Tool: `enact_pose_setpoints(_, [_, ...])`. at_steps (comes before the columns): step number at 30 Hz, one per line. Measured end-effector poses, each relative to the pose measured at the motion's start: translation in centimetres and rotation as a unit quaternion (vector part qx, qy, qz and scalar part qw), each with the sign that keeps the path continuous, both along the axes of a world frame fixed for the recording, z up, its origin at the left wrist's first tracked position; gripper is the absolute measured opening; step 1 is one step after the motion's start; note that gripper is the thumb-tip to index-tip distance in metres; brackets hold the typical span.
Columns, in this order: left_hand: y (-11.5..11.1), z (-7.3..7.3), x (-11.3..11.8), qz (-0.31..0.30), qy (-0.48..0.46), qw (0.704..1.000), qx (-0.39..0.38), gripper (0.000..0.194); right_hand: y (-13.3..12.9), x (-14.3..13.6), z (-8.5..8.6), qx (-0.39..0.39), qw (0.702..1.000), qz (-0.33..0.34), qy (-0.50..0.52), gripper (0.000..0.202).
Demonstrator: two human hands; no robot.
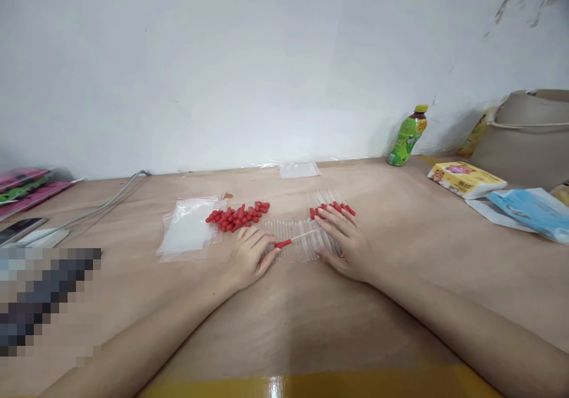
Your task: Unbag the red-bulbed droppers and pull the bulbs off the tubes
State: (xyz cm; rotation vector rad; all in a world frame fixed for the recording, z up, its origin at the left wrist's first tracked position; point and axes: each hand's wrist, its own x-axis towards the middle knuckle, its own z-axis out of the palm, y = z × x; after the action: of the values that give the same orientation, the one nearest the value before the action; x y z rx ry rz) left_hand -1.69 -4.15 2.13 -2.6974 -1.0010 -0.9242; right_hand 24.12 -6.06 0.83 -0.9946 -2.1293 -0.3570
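Observation:
My left hand (255, 253) pinches the red rubber bulb of a dropper (283, 244) between thumb and fingers. The dropper's thin clear tube slants up toward my right hand (343, 241). That hand lies with thumb and fingers apart over the right end of a row of clear tubes (293, 253). Its fingertips reach a group of finished droppers with red bulbs (342, 207), partly covering them. Left of the row, beyond my left hand, is a pile of loose red rubber bulbs (235, 216).
Clear plastic bags (189, 226) lie left of the bulbs, another bag (299, 170) near the wall. On the right are a green bottle (405, 137), a yellow tissue pack (466, 179), a blue packet (536, 211) and a beige bin (528, 143). A grey cable (118, 196) crosses the left side.

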Motion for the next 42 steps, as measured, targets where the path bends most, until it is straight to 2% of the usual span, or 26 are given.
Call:
enact_pose_setpoints(4, [-0.1,-0.6,0.0,-0.018,-0.014,1.0,0.022,0.012,-0.2,-0.9,-0.2,-0.011,0.999,0.022,-0.033,0.036])
enact_pose_setpoints(10, [-0.3,-0.5,0.2,-0.04,-0.024,0.999,0.016,0.014,-0.5,-1.6,-0.2,0.0,0.999,0.037,-0.037,0.017])
enact_pose_setpoints(15, [-0.8,-0.1,0.9,-0.085,-0.003,0.996,-0.001,0.033,-0.7,-2.2,0.0,-0.004,0.998,0.056,-0.037,0.018])
enact_pose_setpoints(22, [-0.5,-0.7,1.9,-0.112,-0.019,0.993,0.04,0.016,-0.7,-2.6,-0.1,-0.016,0.996,0.075,-0.037,0.022])
enact_pose_setpoints(26, [-0.6,-0.8,2.0,-0.115,-0.016,0.992,0.058,0.016,-0.5,-2.7,-0.5,-0.019,0.995,0.09,-0.03,0.031])
enact_pose_setpoints(36, [-0.8,-1.0,1.7,-0.141,-0.01,0.988,0.062,0.014,-0.8,-2.9,-0.5,-0.013,0.988,0.153,-0.019,0.022])
enact_pose_setpoints(42, [-1.0,-0.7,1.4,-0.134,0.006,0.99,0.039,0.017,-0.9,-2.9,-0.5,-0.011,0.986,0.166,-0.004,0.02])
